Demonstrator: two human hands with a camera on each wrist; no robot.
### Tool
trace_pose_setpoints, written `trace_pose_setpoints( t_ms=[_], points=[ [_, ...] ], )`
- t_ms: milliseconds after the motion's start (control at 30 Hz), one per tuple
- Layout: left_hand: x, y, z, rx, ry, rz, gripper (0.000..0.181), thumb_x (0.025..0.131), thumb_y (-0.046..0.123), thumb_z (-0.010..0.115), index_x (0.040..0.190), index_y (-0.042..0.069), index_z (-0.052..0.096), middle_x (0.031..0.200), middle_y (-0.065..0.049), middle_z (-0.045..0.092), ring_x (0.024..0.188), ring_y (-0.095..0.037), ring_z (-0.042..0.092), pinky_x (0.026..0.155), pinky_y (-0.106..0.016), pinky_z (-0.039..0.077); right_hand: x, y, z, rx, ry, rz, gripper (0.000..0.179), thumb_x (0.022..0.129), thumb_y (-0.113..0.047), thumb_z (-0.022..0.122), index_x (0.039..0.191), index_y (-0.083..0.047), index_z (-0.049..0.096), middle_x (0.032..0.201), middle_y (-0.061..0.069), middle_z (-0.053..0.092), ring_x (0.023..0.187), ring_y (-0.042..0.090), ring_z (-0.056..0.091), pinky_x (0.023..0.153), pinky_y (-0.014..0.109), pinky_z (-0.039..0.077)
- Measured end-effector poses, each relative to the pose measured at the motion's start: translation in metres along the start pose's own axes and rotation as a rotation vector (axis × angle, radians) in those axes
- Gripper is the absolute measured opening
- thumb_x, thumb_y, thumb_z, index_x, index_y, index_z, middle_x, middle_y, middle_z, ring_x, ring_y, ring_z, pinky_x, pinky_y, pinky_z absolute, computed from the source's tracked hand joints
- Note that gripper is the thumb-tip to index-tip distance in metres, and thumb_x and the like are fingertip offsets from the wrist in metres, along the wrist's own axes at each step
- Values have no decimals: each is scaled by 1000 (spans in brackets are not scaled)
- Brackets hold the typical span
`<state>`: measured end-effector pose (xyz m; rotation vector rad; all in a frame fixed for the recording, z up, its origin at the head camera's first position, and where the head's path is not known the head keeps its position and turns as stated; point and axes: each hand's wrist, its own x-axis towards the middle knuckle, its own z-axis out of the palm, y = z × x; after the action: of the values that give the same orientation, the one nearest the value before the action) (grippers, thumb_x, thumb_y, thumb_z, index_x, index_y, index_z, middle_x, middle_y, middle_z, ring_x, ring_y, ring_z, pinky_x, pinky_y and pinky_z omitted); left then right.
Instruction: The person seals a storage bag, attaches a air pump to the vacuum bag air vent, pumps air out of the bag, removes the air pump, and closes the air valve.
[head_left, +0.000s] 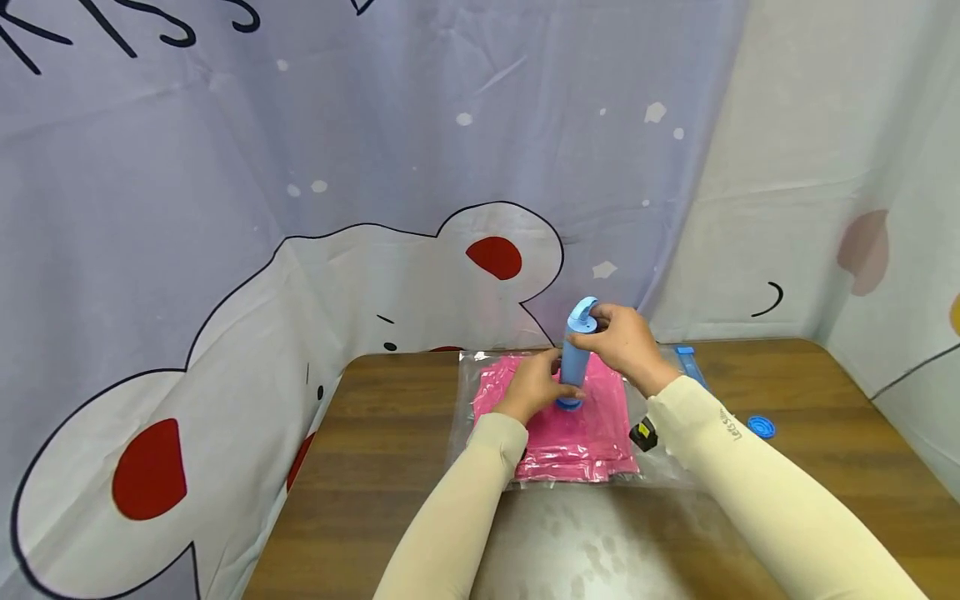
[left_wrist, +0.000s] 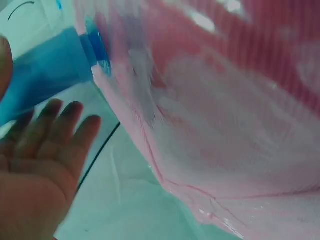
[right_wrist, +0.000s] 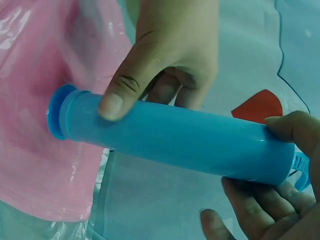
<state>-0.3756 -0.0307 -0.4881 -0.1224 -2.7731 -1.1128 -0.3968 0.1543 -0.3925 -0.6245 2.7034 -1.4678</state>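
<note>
A light-blue hand pump [head_left: 575, 362] stands nearly upright on a clear plastic storage bag [head_left: 465, 408], its flared base against the bag. Folded pink fabric [head_left: 570, 450] shows through the plastic. My left hand [head_left: 529, 385] holds the lower part of the pump, with the thumb [right_wrist: 112, 106] on the barrel's near side in the right wrist view. Higher up, my right hand [head_left: 628, 340] grips the barrel just below the pump's looped handle [head_left: 583, 309]. The left wrist view has the left fingers [left_wrist: 60, 130] spread beside the barrel.
A round blue cap [head_left: 761, 427] lies on the wooden table [head_left: 817, 400] to the right. Behind the right forearm is a blue strip [head_left: 692, 365]. A small black and yellow object [head_left: 643, 433] sits by the fabric's right edge. Printed curtain [head_left: 360, 283] hangs behind the table.
</note>
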Motion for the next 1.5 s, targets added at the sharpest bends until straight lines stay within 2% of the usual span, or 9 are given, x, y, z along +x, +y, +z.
trace_pose_setpoints(
  t_ms=[200,467,633,767,1000,1200,1267,1300,1500],
  points=[
    [-1,3,-8,-112,-61,44,62,98,23,92,153,9,67,146,-14,79,140,-33,75,118,-44,63,2,-4,-3,51,-73,32,59,97,-20,81,148,4,68,148,26,74,137,39,70,118,56,59],
    [1,4,-4,-61,-59,12,56,98,16,91,149,6,69,144,-16,79,136,-36,77,112,-44,66,2,-2,-1,64,-82,44,65,97,-18,80,155,5,62,154,28,70,143,43,67,122,59,56],
    [-3,4,4,28,10,30,57,94,16,95,145,6,72,139,-15,82,128,-32,82,105,-39,69,-3,1,4,54,-105,76,78,101,-35,82,163,1,51,161,27,64,149,45,62,126,61,52],
    [-6,7,12,121,112,20,54,89,21,100,135,5,76,126,-13,86,115,-29,85,98,-38,70,-4,-1,8,49,-51,80,90,101,-48,84,166,0,44,166,26,58,154,46,59,128,62,50],
    [-7,15,18,237,200,-47,59,84,29,104,130,6,76,116,-12,87,105,-30,85,94,-43,70,-1,-3,7,-33,36,16,73,100,-44,86,147,6,58,146,29,70,135,46,69,114,59,59],
    [-8,15,18,209,210,-50,65,83,28,105,136,5,76,119,-14,87,108,-31,85,97,-45,69,-1,-4,8,-70,68,-20,62,100,-37,88,137,7,66,130,27,77,115,40,74,101,54,62],
    [-8,14,17,196,197,-48,64,84,27,104,136,4,76,118,-15,87,107,-31,85,97,-46,69,-1,-4,9,-66,69,-23,59,101,-36,87,137,6,67,128,26,78,113,39,74,100,53,62],
    [-2,1,23,199,199,-30,66,82,33,105,135,6,76,117,-12,87,105,-28,85,96,-44,69,-2,-3,10,-65,68,-23,59,101,-35,87,138,7,67,128,26,78,113,39,75,100,53,62],
    [1,2,6,177,37,-3,56,88,31,101,134,7,79,123,-9,87,117,-26,83,104,-41,67,0,-5,8,-61,35,-38,49,99,-25,85,135,6,72,125,24,79,109,36,74,97,50,62]
  ],
)
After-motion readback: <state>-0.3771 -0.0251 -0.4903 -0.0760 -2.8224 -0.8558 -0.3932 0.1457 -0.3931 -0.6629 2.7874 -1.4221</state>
